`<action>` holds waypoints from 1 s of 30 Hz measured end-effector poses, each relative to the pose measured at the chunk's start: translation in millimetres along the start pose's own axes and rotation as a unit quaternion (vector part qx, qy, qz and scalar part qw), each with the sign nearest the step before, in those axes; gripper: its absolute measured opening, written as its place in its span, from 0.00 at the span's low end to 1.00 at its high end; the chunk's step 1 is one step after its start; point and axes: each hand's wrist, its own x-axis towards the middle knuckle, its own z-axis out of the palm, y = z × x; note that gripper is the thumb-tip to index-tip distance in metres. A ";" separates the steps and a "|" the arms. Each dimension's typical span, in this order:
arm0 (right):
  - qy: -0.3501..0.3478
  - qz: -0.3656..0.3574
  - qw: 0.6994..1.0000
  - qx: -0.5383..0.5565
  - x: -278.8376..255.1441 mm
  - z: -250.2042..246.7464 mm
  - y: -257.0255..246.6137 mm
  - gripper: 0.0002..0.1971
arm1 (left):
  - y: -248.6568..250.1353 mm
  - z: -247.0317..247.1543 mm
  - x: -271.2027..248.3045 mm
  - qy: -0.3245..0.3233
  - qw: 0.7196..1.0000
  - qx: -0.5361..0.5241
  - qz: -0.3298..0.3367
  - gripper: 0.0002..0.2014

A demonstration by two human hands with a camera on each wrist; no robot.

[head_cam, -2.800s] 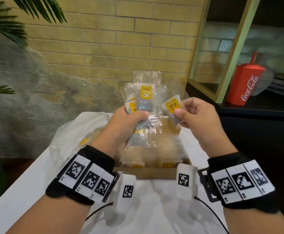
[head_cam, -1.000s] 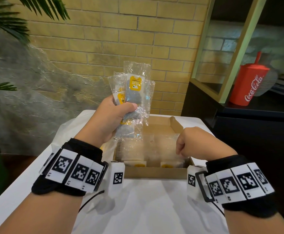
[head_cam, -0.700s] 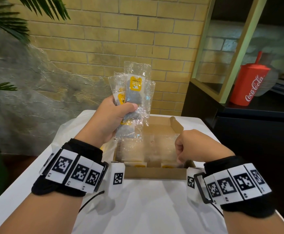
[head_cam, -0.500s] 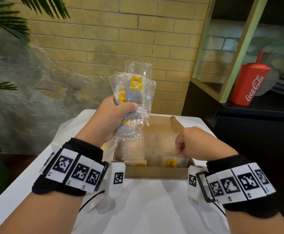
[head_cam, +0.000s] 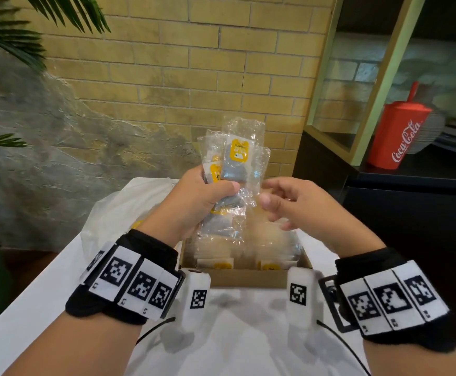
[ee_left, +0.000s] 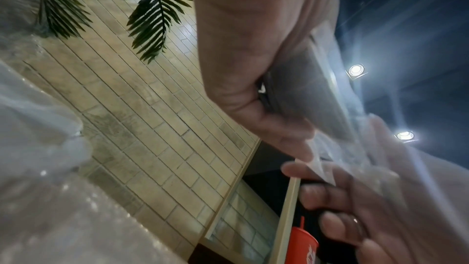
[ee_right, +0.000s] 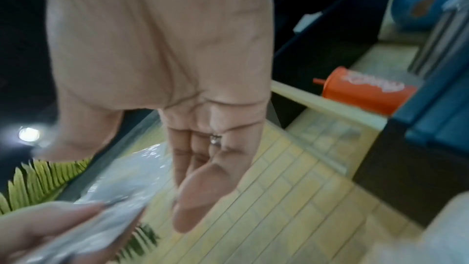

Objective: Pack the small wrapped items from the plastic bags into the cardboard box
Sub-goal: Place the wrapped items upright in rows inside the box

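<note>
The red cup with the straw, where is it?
In the head view the red cup stands on the dark shelf at far right, beyond the right hand.

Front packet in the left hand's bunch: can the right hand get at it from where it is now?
Probably yes. The right hand is open and empty beside the bunch of wrapped packets that the left hand grips above the cardboard box, and nothing lies between them.

We note a red Coca-Cola cup (head_cam: 398,134) on a dark shelf (head_cam: 416,177) at right, a yellow brick wall (head_cam: 194,63) behind, palm fronds (head_cam: 12,31) upper left, white tabletop (head_cam: 235,335) below.
</note>
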 end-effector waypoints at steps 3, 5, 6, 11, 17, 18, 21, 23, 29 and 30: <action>0.027 0.015 0.995 0.090 1.3 15.6 -2.3 0.30 | -4.5 8.0 -3.8 -0.065 0.998 0.025 0.002 0.11; 0.047 0.004 0.985 0.165 2.6 23.9 -2.7 0.17 | -6.0 11.7 -6.8 -0.104 0.994 0.025 -0.003 0.13; 0.046 -0.002 0.977 0.207 2.5 26.6 -3.3 0.11 | -6.3 12.7 -7.5 -0.116 0.993 0.025 -0.004 0.14; 0.047 -0.008 0.956 0.288 6.5 25.3 1.1 0.14 | -6.5 15.0 -6.5 -0.113 0.994 -0.005 0.001 0.34; 0.051 -0.031 0.949 0.311 5.8 20.0 3.6 0.15 | -5.9 11.7 -7.0 -0.123 0.992 -0.008 -0.009 0.33; 0.061 -0.037 0.946 0.315 5.9 18.6 3.8 0.14 | -4.8 8.6 -6.7 -0.140 0.990 -0.018 -0.009 0.31; 0.087 -0.041 0.941 0.325 7.3 15.2 4.8 0.12 | -1.7 -1.6 -6.2 -0.189 0.981 -0.039 -0.017 0.27; 0.087 -0.040 0.938 0.335 8.2 15.3 5.5 0.12 | -0.5 -2.8 -5.5 -0.175 0.984 -0.040 -0.011 0.24; 0.034 -0.016 0.949 0.312 11.0 21.6 9.0 0.14 | 0.0 4.5 -1.9 -0.028 0.998 0.042 0.044 0.14; 0.032 -0.013 0.950 0.309 11.1 21.5 9.9 0.13 | -0.6 4.0 -1.8 -0.014 0.998 0.048 0.045 0.13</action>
